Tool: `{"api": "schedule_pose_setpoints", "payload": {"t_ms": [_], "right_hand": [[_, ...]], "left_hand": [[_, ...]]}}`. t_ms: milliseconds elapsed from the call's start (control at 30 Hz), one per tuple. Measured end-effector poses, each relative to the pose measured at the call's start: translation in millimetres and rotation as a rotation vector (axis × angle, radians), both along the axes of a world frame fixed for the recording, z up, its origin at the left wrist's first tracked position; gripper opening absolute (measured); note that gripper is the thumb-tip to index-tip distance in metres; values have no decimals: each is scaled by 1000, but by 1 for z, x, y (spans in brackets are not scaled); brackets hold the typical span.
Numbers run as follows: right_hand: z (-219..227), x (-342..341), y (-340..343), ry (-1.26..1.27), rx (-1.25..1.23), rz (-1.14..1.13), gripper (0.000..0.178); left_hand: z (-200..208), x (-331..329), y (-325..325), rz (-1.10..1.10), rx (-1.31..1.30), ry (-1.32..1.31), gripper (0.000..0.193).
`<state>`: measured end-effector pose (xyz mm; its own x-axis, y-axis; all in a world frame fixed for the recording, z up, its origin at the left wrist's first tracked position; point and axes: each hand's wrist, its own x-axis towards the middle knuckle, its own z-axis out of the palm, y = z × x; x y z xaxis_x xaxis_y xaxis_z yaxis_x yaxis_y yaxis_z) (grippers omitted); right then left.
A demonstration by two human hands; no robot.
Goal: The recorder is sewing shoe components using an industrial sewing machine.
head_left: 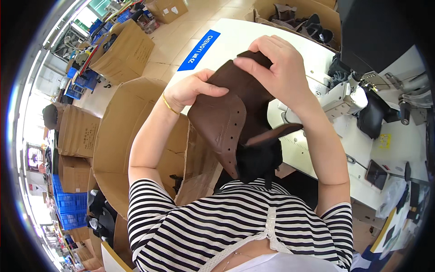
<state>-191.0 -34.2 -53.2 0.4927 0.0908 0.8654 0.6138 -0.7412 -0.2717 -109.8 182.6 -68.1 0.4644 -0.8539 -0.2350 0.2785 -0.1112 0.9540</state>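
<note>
Both my hands hold up a brown leather boot upper in front of my body. A row of punched eyelet holes runs down one of its flaps, and black lining shows at its lower end. With the thumb on top, my left hand pinches its left edge. My right hand is closed on the far top edge, thumb on the near face and fingers curled over behind. The fingertips of my left hand are hidden behind the leather.
Under the upper lies a white sewing table with a sewing machine on the right. A large open cardboard box stands at the left. Another box holding dark pieces is beyond the table. A phone lies at the right.
</note>
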Motion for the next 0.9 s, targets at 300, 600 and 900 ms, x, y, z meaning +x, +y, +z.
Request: {"api": "schedule_pose_setpoints", "payload": {"t_ms": [300, 600, 900], "right_hand": [[-6, -13, 1, -202, -83, -271, 31], [-6, -90, -35, -44, 33, -209, 36], [-50, -138, -25, 287, 99, -208, 14]], "left_hand": [[14, 3, -17, -92, 137, -175, 28], [66, 57, -50, -171, 289, -733, 38], [136, 92, -264, 722, -188, -1530, 67]]}}
